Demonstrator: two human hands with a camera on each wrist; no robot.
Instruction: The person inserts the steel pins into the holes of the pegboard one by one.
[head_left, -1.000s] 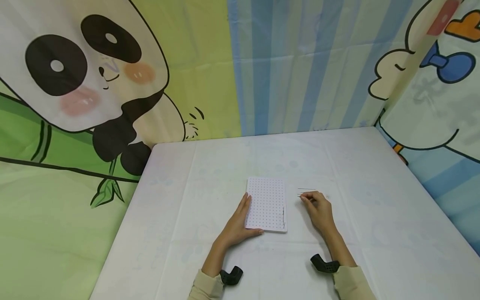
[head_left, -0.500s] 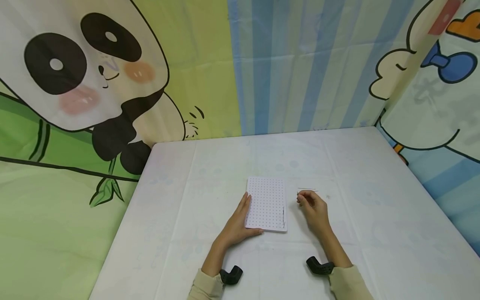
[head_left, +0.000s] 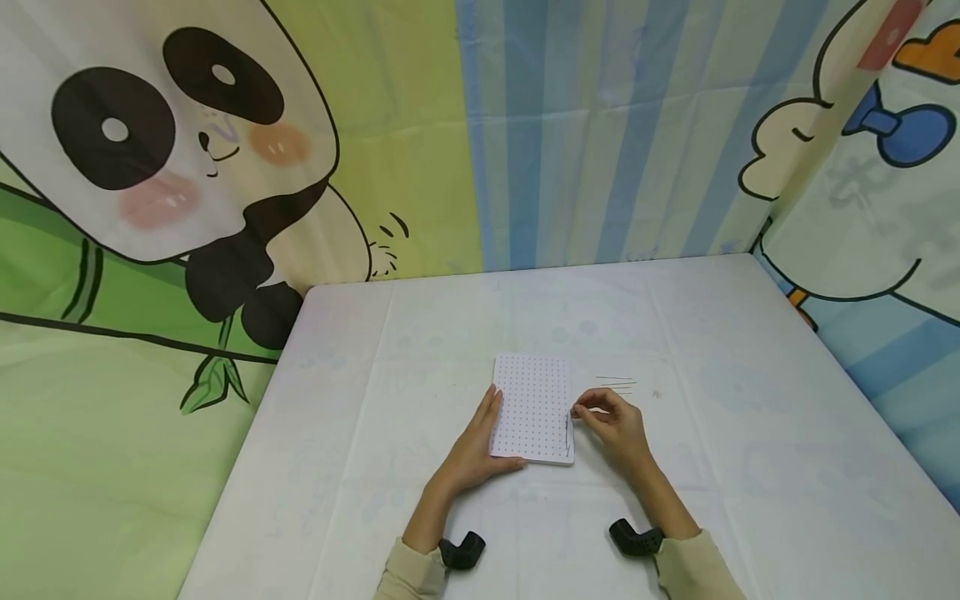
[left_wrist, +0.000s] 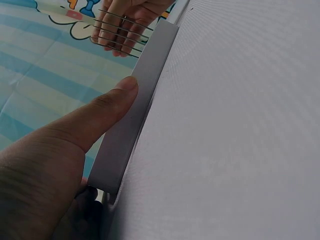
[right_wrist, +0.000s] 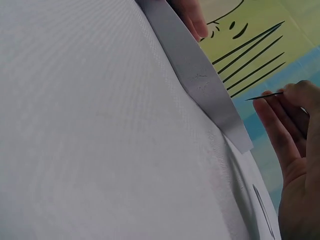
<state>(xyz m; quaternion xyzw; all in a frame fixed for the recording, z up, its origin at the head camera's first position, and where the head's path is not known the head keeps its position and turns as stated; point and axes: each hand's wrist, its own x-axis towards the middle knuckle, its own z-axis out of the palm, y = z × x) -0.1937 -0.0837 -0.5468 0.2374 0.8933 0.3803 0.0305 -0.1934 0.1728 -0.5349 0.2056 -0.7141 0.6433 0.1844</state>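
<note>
A white block (head_left: 531, 408) with a grid of small holes lies on the table. My left hand (head_left: 468, 454) rests at its near left corner, straight fingers along the left side and thumb (left_wrist: 110, 107) against the near side. Several thin dark needles (right_wrist: 253, 58) stand in a row on the block near its right edge, some leaning, as both wrist views show. My right hand (head_left: 621, 429) is at that right edge, pinching another needle (right_wrist: 262, 96) between thumb and fingertips. In the right wrist view, the held needle's tip points towards the standing row, beside its nearest needle.
Several loose needles (head_left: 615, 377) lie on the white tabletop (head_left: 420, 333) to the right of the block, beyond my right hand. Printed cloth (head_left: 570, 133) hangs behind and at the sides. A black device (head_left: 636, 537) sits at my right wrist.
My right hand has picked a needle up from the loose ones and moved left and nearer, to the block's right edge. The left hand and the block have stayed put.
</note>
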